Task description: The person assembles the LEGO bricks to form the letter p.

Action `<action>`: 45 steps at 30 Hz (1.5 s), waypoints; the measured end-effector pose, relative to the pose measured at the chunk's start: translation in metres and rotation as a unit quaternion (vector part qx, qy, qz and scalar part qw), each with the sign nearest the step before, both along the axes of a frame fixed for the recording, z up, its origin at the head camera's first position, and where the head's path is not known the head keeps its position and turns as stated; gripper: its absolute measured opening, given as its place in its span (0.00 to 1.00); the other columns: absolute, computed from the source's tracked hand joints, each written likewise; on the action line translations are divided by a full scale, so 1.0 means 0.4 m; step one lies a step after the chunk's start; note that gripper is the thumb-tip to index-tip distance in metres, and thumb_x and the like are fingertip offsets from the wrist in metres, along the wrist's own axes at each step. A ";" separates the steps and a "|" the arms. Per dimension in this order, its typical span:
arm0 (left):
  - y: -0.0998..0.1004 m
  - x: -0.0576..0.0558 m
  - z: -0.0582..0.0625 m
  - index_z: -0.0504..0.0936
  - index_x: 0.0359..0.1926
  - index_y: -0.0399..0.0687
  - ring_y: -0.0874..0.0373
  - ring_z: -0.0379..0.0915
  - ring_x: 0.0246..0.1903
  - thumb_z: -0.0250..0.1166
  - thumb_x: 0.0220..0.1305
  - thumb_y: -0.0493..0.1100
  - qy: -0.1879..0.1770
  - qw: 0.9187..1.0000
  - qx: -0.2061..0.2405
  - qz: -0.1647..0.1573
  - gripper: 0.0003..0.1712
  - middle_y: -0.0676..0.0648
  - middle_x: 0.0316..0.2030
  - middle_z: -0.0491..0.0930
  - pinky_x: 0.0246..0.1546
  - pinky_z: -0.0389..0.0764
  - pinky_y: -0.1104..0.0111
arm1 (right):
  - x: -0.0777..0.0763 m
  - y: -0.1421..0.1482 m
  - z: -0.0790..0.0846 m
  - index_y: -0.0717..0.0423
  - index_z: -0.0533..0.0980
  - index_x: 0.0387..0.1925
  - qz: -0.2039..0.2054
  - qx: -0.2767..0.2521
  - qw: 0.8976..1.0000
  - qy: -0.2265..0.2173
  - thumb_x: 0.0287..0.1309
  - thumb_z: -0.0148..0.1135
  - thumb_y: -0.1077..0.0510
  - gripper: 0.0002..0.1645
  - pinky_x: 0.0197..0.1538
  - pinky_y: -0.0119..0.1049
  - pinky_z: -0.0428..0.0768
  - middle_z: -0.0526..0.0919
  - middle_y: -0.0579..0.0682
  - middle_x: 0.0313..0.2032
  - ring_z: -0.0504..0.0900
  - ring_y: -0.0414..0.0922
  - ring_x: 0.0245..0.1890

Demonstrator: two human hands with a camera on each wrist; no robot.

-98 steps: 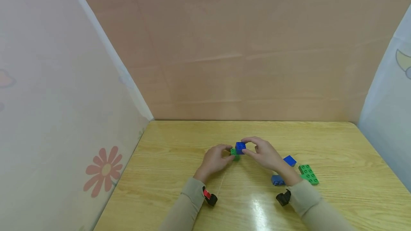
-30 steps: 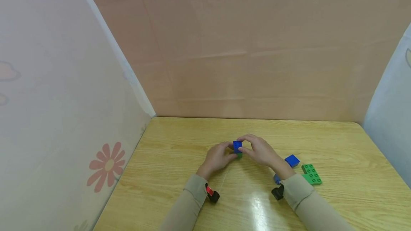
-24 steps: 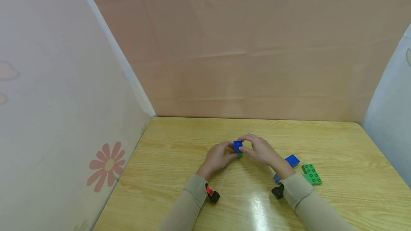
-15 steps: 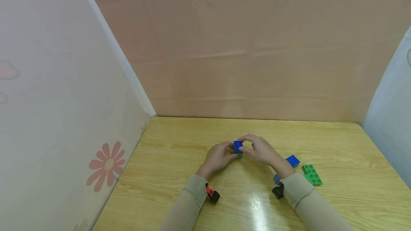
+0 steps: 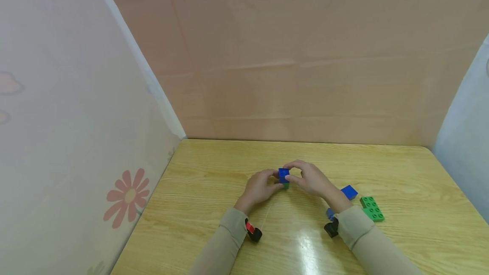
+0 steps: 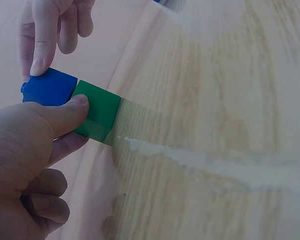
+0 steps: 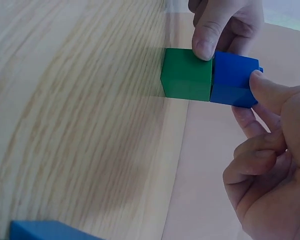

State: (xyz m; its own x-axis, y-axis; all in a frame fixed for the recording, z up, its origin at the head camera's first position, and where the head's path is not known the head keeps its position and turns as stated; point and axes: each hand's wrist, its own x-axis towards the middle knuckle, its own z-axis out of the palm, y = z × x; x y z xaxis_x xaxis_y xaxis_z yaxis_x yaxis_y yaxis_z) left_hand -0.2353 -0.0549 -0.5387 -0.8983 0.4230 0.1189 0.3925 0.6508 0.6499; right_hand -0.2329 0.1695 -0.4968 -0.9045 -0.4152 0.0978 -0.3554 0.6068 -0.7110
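My left hand (image 5: 257,188) pinches a green toy building brick (image 6: 102,105) between thumb and fingers, low at the table. Directly on top of it sits a blue building brick (image 7: 233,82) with studs upward, lined up with the green one; a thin dark seam shows between them. The thumb and fingers of my right hand (image 5: 311,180) pinch the blue brick near its studded end. In the head view the blue brick (image 5: 283,176) hides most of the green brick (image 5: 285,186).
Right of my right forearm lie a flat-looking blue brick (image 5: 349,192) and green studded bricks (image 5: 372,208). A lighter blue brick (image 5: 330,213) is partly hidden by the right wrist. The wooden table (image 5: 214,160) meets a tan backdrop (image 5: 305,96) at its far edge.
Since the oldest frame, my right hand has brought the blue brick left and over the green one, which was more exposed then. Over the last second both hands have stayed nearly still.
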 end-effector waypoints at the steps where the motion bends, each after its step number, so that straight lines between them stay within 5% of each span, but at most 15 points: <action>1: 0.000 0.000 0.000 0.85 0.58 0.53 0.60 0.80 0.55 0.70 0.71 0.54 -0.001 1.000 0.001 0.000 0.19 0.58 0.52 0.85 0.58 0.78 0.54 | 0.001 0.000 0.002 0.50 0.80 0.61 0.001 0.002 1.000 0.000 0.71 0.67 0.52 0.20 0.52 0.57 0.80 0.82 0.53 0.59 0.80 0.59 0.58; 9: -0.004 -0.001 -0.010 0.85 0.59 0.53 0.61 0.80 0.54 0.69 0.71 0.55 0.005 1.000 -0.003 0.000 0.21 0.57 0.53 0.85 0.56 0.80 0.57 | 0.005 0.002 0.015 0.49 0.80 0.62 0.014 0.027 1.000 0.004 0.72 0.66 0.50 0.21 0.46 0.47 0.78 0.82 0.51 0.59 0.80 0.46 0.42; 16: 0.004 -0.003 -0.016 0.84 0.60 0.55 0.60 0.79 0.57 0.69 0.71 0.56 0.004 1.000 -0.010 0.003 0.22 0.58 0.55 0.84 0.59 0.78 0.56 | 0.002 0.032 0.016 0.54 0.77 0.66 0.021 0.030 0.999 0.008 0.72 0.65 0.48 0.26 0.57 0.61 0.78 0.82 0.52 0.60 0.78 0.60 0.62; 36: 0.003 0.002 -0.004 0.83 0.62 0.56 0.60 0.77 0.59 0.69 0.70 0.58 -0.001 1.000 -0.006 0.009 0.24 0.60 0.55 0.83 0.60 0.77 0.55 | 0.043 0.160 0.050 0.51 0.77 0.66 -0.006 0.028 0.999 0.028 0.73 0.63 0.42 0.28 0.58 0.62 0.77 0.81 0.52 0.62 0.75 0.60 0.65; 45: 0.006 0.005 0.004 0.80 0.65 0.57 0.60 0.74 0.63 0.68 0.69 0.63 -0.005 1.000 0.008 0.013 0.29 0.62 0.57 0.82 0.62 0.76 0.55 | 0.068 0.218 0.054 0.51 0.77 0.66 -0.012 0.037 0.999 0.031 0.73 0.63 0.43 0.27 0.51 0.57 0.80 0.82 0.53 0.60 0.79 0.60 0.58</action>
